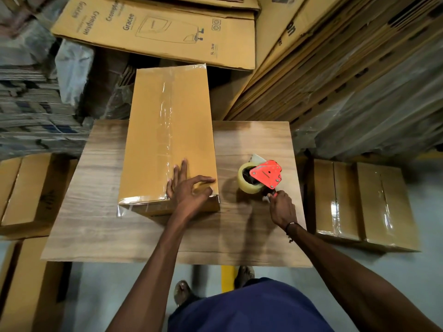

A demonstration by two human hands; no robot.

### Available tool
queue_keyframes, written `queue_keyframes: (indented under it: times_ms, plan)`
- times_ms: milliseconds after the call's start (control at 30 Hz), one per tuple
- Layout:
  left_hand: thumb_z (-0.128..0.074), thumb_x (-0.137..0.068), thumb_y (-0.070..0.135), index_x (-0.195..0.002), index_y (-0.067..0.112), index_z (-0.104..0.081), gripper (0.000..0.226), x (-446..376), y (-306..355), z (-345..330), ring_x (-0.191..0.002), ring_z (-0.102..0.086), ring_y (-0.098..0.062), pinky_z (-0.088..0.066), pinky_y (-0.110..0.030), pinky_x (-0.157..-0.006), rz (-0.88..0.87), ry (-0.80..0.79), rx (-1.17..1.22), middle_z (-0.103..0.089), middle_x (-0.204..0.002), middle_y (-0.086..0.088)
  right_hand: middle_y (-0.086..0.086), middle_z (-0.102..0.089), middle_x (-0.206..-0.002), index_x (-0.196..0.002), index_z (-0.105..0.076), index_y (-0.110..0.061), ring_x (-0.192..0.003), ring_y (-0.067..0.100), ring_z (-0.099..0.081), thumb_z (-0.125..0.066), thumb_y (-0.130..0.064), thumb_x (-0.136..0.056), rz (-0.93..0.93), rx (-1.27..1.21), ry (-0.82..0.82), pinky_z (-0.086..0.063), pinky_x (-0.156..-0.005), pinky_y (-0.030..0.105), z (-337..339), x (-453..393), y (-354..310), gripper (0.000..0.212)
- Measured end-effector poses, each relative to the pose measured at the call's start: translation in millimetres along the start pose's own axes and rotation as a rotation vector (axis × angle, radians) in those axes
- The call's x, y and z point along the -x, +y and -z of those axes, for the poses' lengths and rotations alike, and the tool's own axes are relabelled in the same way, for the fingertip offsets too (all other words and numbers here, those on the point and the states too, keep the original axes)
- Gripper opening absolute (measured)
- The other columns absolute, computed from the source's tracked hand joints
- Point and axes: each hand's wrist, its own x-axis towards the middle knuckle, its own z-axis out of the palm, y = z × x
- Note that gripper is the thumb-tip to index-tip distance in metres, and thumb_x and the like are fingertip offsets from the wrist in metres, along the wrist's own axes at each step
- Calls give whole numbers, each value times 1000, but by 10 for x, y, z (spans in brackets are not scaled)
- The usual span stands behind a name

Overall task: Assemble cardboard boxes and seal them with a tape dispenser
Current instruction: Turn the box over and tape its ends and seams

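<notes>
- Head view: a closed cardboard box (167,140) lies lengthwise on the wooden table (96,226), its far end jutting past the table's far edge; clear tape runs along its top seam.
- The left hand (189,188) rests on the box's near right corner, fingers spread and nearly straight.
- The right hand (281,208) grips the handle of the red tape dispenser (260,176), standing near the table's right edge.
- A flattened carton (153,29) beyond reads "Crompton" and "Gracee".
</notes>
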Motion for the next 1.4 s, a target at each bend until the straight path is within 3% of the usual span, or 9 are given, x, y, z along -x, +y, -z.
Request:
queue_keyframes:
  times_ms: [267, 500, 600, 700, 800, 967, 1100, 1233, 1400]
  plan:
    - [-80, -82, 30, -98, 60, -70, 35, 18, 23, 17, -157, 8, -4, 7, -40, -124, -6, 0, 22, -1, -172, 18, 22, -59, -118, -111, -55, -5, -113, 43, -54, -57, -36, -105, -64, -144, -48, -43, -87, 49, -181, 0, 16, 32]
    - [-81, -83, 30, -97, 60, -70, 35, 17, 20, 16, -157, 8, -4, 7, -40, -123, -11, 0, 31, -2, -172, 18, 23, -65, -104, -101, -60, -3, -104, 44, -58, -71, -21, -98, -12, -212, -125, -30, -74, 34, -225, -95, 240, 21]
    - [-81, -83, 30, -95, 61, -70, 35, 12, 27, 16, -157, 8, -5, 7, -40, -123, 0, -13, 36, -2, -171, 18, 23, -63, -114, -114, -62, -1, -112, 43, -57, -74, -21, -91, -2, -161, -150, -38, -79, 36, -136, -70, 247, 33]
    - [-81, -83, 29, -99, 57, -74, 33, 20, 26, 32, -157, 7, -5, 5, -42, -123, -9, -21, 54, -2, -172, 18, 13, -55, -120, -124, -55, -13, -108, 31, -55, -79, -27, -79, -33, -222, 108, -52, -82, 42, 94, 101, 91, 52]
    - [-81, -83, 30, -103, 52, -76, 30, 29, 54, 71, -158, 4, -8, 2, -43, -123, 0, -24, 44, -5, -172, 15, 3, -56, -103, -105, -57, -19, -90, 20, -55, -76, -11, -75, 105, -366, 323, -49, -71, 38, 352, 248, -271, 36]
    - [-86, -81, 35, -101, 48, -78, 25, 22, 59, 160, -158, -6, -12, -10, -45, -120, 8, -23, 48, -15, -171, 15, -3, -69, -82, -91, -68, -13, -74, 3, -61, -75, -3, -91, 283, -750, 52, -50, -70, 19, 524, 396, -1105, 12]
    - [-78, -89, 36, -105, 43, -79, 17, -55, -135, 213, -157, -16, -18, -17, -53, -117, -72, 6, 41, -26, -168, 13, 1, -70, -82, -89, -70, -15, -76, 9, -65, -75, -15, -96, 178, -934, -143, -55, -72, 31, 328, 496, -1570, 8]
    - [-76, -91, 37, -108, 42, -78, 18, -112, -264, 247, -156, -19, -19, -18, -54, -118, -107, -15, 17, -29, -167, 13, -4, -70, -75, -82, -71, -16, -67, -2, -61, -72, -15, -98, 155, -945, -36, -49, -66, 19, 180, 663, -1755, 15]
    - [-74, -92, 38, -120, 40, -75, 27, -147, -347, 230, -156, -18, -18, -19, -54, -121, -141, -27, 27, -29, -166, 15, -6, -67, -69, -80, -71, -13, -61, -1, -59, -67, -19, -102, 121, -881, -51, -45, -64, 23, 123, 744, -1648, 23]
